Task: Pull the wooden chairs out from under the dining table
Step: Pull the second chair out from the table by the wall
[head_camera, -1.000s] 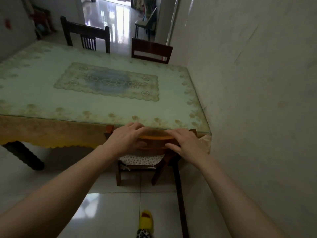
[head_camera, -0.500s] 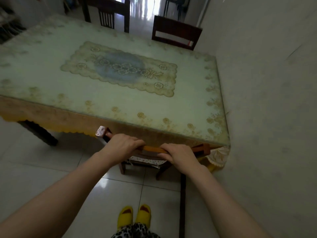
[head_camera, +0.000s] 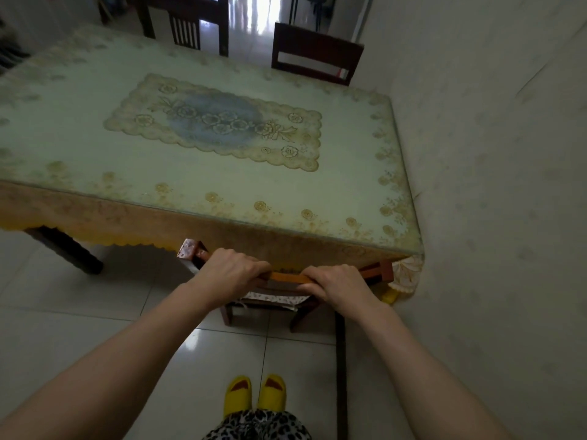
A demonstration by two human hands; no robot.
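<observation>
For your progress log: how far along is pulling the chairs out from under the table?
Done: nothing visibly; the near chair sits tucked under the table. In hand: left hand and right hand both grip its top rail, ready to pull. Left: drawing it out, then the two far chairs at the opposite edge.

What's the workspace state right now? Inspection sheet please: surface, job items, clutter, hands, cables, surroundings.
Surface: dining table under a floral cloth with a centre mat; nothing else on top.
Job's things: near chair tucked under the table edge, seat cushion showing; two dark chairs at the far side.
Clutter: nothing seen.
Grippers: left hand and right hand both closed on the near chair's top rail.
Cables: nothing seen.
Surroundings: wall close on the right, tiled floor, yellow slippers below.
</observation>
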